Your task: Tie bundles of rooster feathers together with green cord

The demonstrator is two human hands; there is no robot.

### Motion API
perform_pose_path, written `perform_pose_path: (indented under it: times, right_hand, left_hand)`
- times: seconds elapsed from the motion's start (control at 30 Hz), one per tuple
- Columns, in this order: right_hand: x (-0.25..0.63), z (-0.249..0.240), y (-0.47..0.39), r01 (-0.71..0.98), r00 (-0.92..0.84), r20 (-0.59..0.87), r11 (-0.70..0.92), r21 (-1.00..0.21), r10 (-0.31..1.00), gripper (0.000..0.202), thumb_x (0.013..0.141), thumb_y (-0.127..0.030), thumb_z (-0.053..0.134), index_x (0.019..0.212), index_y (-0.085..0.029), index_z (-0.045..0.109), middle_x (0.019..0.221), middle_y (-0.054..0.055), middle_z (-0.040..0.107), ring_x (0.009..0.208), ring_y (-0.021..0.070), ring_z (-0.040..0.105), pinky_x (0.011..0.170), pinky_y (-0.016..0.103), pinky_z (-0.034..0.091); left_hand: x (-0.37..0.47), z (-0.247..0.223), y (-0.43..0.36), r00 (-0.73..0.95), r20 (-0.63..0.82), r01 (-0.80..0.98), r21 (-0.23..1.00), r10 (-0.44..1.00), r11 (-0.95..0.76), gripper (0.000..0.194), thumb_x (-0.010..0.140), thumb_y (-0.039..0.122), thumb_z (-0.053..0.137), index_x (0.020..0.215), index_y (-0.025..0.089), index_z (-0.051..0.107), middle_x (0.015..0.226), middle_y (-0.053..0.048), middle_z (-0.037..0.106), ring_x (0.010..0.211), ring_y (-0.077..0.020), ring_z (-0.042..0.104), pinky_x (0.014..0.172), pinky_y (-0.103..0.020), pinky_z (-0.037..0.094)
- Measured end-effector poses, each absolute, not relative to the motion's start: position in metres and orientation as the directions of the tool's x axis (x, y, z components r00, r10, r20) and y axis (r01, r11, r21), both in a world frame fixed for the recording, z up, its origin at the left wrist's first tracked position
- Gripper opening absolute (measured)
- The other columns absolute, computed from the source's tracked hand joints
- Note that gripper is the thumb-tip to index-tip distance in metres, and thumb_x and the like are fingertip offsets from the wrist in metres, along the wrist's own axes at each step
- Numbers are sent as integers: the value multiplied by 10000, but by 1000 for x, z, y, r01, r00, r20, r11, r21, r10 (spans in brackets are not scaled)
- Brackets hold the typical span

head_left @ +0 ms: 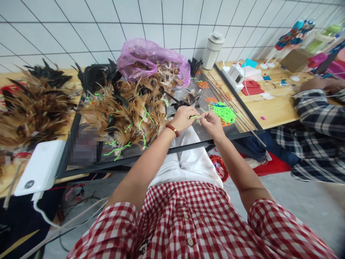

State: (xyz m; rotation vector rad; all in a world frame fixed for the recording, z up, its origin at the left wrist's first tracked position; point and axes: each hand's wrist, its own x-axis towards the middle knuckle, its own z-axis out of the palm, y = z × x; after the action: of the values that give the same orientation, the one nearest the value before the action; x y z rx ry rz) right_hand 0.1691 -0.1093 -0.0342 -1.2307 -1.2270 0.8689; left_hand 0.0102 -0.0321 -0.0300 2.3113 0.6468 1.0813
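Observation:
Fingers pinched, my left hand (pixel 184 118) holds a short piece of bright green cord (pixel 194 117) over the near part of a black-framed tray (pixel 161 148). My right hand (pixel 212 123) meets it fingertip to fingertip, closed at the cord's end; a small pale bit below the fingertips is too small to name. Left of the hands lies a heap of brown feathers (pixel 129 111), with green cord ends showing among them. A tangle of green cords (pixel 223 112) rests just beyond my right hand.
A purple plastic bag (pixel 142 50) of feathers and a white tumbler (pixel 214 50) stand at the back. Thin rods (pixel 231 102) lie at the tray's right. A white power bank (pixel 40 167) is at left, a power strip (pixel 234 75) at right. A co-worker's plaid sleeve (pixel 320 115) appears far right.

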Motion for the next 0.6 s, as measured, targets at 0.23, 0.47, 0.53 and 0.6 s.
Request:
perform_pose_path:
  times: [0.23,0.47,0.53,0.6]
  right_hand:
    - [166,-36,-112,218,213,276,230,-948,937,363,778,-528,768,818,-189,648,636,-30,592,549,85,467,554,252,348]
    - [170,-37,-111,209,127,298,268,-941,946,446,774,-620,794,786,-196,659,687,-15,620,646,111,544,653,274,445]
    - [170,-36,-109,105,129,271,259,-960,954,474,750,-653,804,802,-208,649,717,-8,645,683,126,591,706,294,504]
    - [169,-35,-108,-21,160,222,228,-973,962,502,705,-664,834,861,-230,634,715,-20,649,663,133,607,706,309,539]
  left_hand:
    - [11,-28,-35,498,460,225,750,735,-622,91,778,133,701,748,169,779,871,-57,771,838,-157,705,800,-284,534]
    - [11,-26,-43,470,575,349,576,670,-739,76,806,170,672,761,178,733,872,-72,749,854,-192,685,836,-335,513]
    - [10,-26,-45,474,602,345,545,643,-764,139,883,202,609,829,181,735,926,-87,745,878,-193,681,818,-326,509]
    - [10,-28,-46,487,627,320,520,608,-792,192,937,233,558,877,188,735,971,-94,741,904,-191,677,825,-322,507]
